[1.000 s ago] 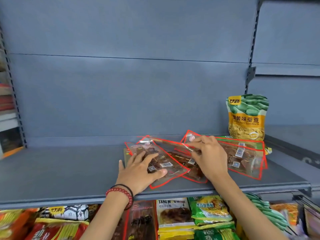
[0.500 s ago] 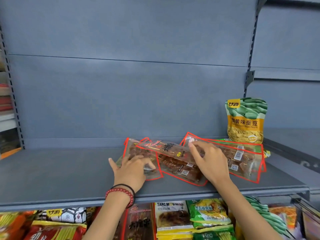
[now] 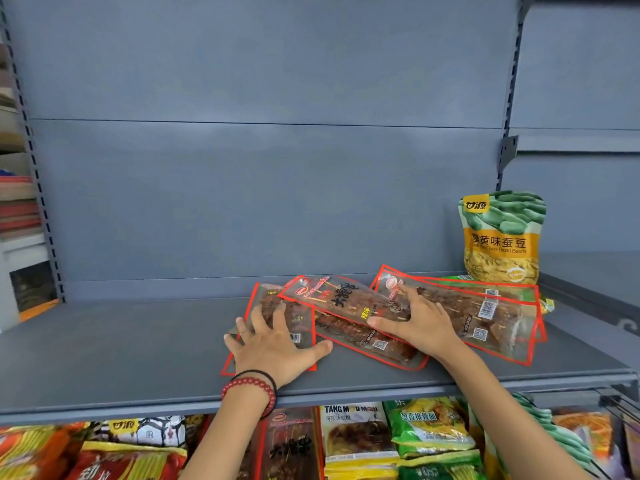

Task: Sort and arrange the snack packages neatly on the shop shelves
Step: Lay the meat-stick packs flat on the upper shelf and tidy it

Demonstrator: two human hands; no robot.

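Bare forearms — one wrist adorned.
Just behind the left hand, a red bead bracelet beside a thin black band — both round the wrist.

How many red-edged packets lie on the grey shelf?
5: left packet under left hand; top middle packet over lower middle packet; top right packet, under right hand, over lower right packet. Others may hide.

The shelf and its back panel are one flat grey-blue. The packets are clear with red borders, brown inside, and carry white barcode labels. The bean bag is orange-yellow, its top patterned with green beans. The bracelet is of red beads, the thin band black. The lower packs are green, yellow, red and white.
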